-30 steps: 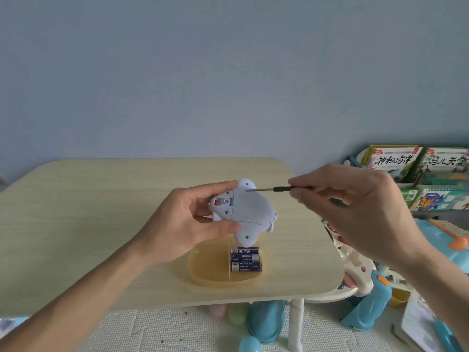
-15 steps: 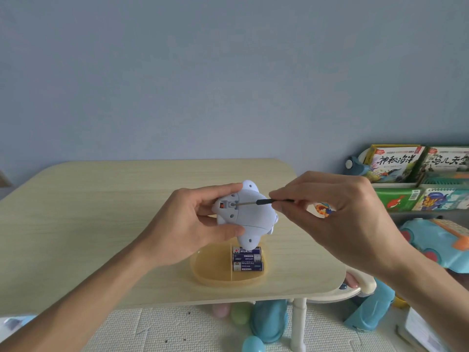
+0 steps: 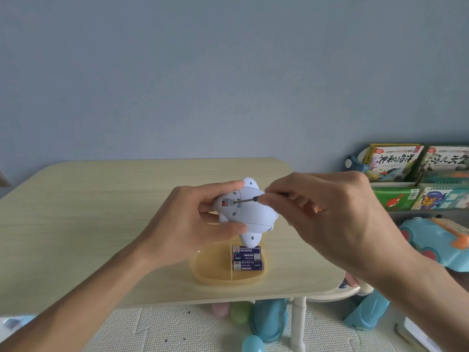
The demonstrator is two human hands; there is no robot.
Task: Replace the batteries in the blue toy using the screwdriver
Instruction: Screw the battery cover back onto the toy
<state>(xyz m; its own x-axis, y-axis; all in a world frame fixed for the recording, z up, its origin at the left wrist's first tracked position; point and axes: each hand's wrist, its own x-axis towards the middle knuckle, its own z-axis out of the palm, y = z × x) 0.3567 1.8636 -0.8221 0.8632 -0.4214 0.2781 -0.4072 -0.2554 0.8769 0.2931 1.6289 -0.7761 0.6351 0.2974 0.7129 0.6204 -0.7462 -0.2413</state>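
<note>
My left hand (image 3: 187, 224) grips the blue toy (image 3: 253, 214) above the table (image 3: 76, 224), fingers over its top and thumb beneath. My right hand (image 3: 330, 219) pinches the screwdriver (image 3: 250, 200) handle, with the tip set into the toy's grey hatch. Three batteries (image 3: 247, 257) lie in the yellow tray (image 3: 210, 270) just below the toy.

Head-worn view, forward and down

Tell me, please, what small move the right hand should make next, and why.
Probably twist the screwdriver in place to start unscrewing: its tip sits in the recess beside the red switch on the blue toy, the right hand pinches its handle, and the left hand grips the toy steady.
</note>
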